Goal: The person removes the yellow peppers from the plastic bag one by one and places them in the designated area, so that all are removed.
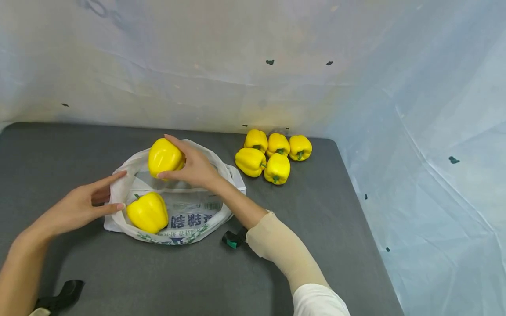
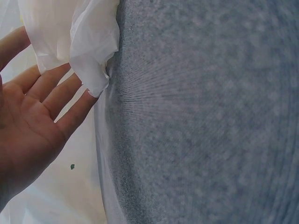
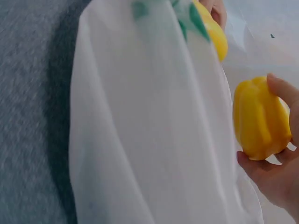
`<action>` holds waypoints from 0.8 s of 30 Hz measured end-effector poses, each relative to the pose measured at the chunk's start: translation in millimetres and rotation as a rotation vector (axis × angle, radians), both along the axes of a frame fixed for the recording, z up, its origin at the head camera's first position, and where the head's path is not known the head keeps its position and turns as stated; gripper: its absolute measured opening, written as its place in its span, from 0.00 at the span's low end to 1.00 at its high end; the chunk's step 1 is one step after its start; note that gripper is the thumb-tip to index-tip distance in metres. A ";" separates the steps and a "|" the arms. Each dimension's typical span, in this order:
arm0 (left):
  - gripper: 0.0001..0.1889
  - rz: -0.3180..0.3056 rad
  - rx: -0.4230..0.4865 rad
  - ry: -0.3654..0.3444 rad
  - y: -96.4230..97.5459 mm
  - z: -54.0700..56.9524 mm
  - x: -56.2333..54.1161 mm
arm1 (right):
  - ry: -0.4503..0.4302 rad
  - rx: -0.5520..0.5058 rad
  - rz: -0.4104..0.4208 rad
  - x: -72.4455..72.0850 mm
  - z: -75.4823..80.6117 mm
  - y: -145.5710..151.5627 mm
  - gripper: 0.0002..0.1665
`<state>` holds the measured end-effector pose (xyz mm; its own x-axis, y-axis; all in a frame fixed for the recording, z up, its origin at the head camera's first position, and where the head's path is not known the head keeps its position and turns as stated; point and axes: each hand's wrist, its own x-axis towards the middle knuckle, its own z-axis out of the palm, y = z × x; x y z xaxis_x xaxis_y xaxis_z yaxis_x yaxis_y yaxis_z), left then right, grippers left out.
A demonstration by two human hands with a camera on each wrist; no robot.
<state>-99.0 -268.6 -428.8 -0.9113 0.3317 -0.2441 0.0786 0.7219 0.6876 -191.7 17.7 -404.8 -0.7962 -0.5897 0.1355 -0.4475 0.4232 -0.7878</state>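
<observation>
My right hand [image 1: 193, 166] holds a yellow bell pepper [image 1: 164, 157] between thumb and fingers, over the far side of an open white plastic bag [image 1: 227, 215]. In the right wrist view this pepper [image 3: 260, 119] appears just beyond the bag's wall [image 3: 140, 116]. Inside the bag, by its left rim, lies another yellow bell pepper [image 1: 148, 213] with a green stem. My left hand [image 1: 81, 206] is at the bag's left rim, thumb and fingers spread apart. The left wrist view shows its long fingers [image 2: 70, 109] fairly straight against the bag's plastic [image 2: 93, 46].
Several yellow bell peppers [image 1: 276, 169] sit grouped at the back right of the grey table [image 1: 324, 245]. A black strap piece [image 1: 233, 239] shows beside the right forearm. Pale plastic sheeting [image 1: 221, 66] hangs behind the table and along its right side.
</observation>
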 end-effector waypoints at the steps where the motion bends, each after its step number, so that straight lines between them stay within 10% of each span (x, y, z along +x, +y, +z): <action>1: 0.49 -0.001 0.000 0.001 -0.2 0.2 0.1 | 0.004 -0.016 0.006 -0.4 0.4 1.9 0.58; 24: 0.48 -0.006 0.016 0.040 -2.9 -2.8 1.7 | 0.036 -0.202 -0.017 -4.6 10.0 54.7 0.55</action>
<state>-97.3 -271.4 -431.5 -0.9182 0.3407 -0.2022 0.1106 0.7105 0.6950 -196.3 72.4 -394.8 -0.7979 -0.5345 0.2786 -0.4715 0.2657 -0.8409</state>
